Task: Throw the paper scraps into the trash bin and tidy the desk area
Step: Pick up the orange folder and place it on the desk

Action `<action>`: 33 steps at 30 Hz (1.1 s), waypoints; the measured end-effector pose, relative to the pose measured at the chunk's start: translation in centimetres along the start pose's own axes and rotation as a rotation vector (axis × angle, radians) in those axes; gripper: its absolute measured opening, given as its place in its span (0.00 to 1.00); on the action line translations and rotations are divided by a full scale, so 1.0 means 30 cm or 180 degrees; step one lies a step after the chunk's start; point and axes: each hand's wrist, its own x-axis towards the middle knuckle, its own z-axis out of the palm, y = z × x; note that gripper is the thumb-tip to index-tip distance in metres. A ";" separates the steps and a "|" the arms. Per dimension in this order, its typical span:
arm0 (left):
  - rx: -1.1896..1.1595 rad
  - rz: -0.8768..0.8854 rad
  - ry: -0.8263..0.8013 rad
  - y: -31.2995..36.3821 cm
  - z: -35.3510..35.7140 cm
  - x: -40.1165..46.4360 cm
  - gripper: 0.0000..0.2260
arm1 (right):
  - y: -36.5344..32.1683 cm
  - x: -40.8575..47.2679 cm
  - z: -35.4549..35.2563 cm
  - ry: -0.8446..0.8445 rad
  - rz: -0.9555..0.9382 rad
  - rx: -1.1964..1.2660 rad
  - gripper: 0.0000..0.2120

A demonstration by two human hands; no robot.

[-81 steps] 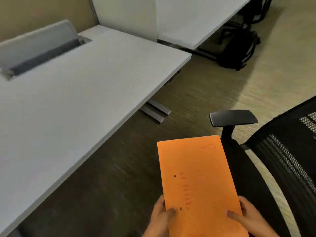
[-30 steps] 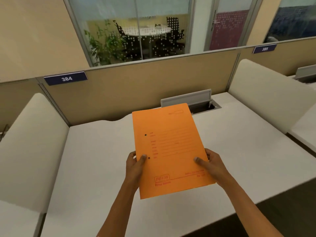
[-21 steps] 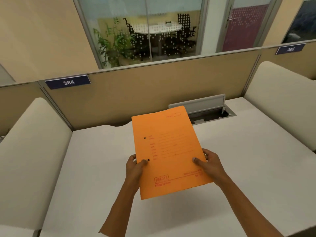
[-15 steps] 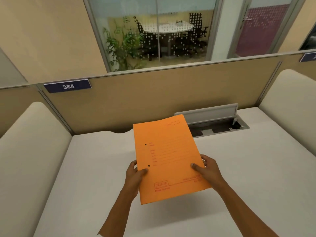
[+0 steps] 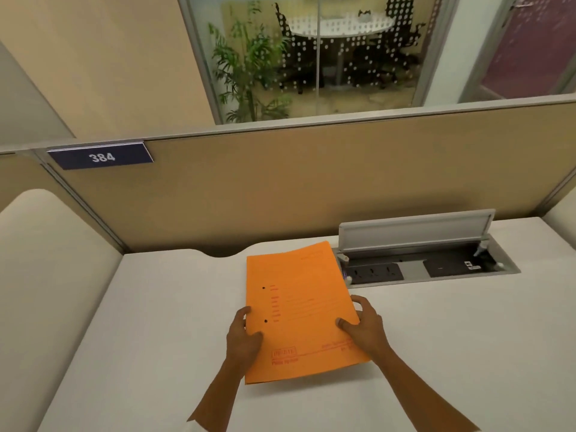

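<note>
An orange file folder (image 5: 299,307) with red print and two punch holes hangs low over the white desk (image 5: 156,307), held by both hands. My left hand (image 5: 243,338) grips its left edge, thumb on top. My right hand (image 5: 363,327) grips its right edge, thumb on the cover and fingers underneath. The folder's far end tilts down toward the desk, close to the cable box. No paper scraps or trash bin are in view.
An open cable box (image 5: 420,260) with power sockets sits in the desk right of the folder, its grey lid raised. A tan partition (image 5: 311,182) with a "384" label (image 5: 101,156) backs the desk. Cream side dividers (image 5: 46,275) flank the desk on the left and far right.
I turned from the chair and floor to face the desk, carrying the folder. Over the last second the folder has come down lower and flatter toward the desk top.
</note>
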 end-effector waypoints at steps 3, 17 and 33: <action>0.0369 0.0089 -0.0108 -0.030 0.003 0.064 0.30 | 0.018 0.041 0.049 0.0054 0.0046 -0.0073 0.29; 0.2720 0.1067 -0.0369 -0.219 0.178 0.026 0.41 | 0.217 -0.006 0.207 -0.0207 -0.1148 -0.2689 0.36; 0.3034 0.0723 -0.0713 -0.126 0.172 0.084 0.41 | 0.123 0.081 0.195 -0.1013 -0.0605 -0.3106 0.39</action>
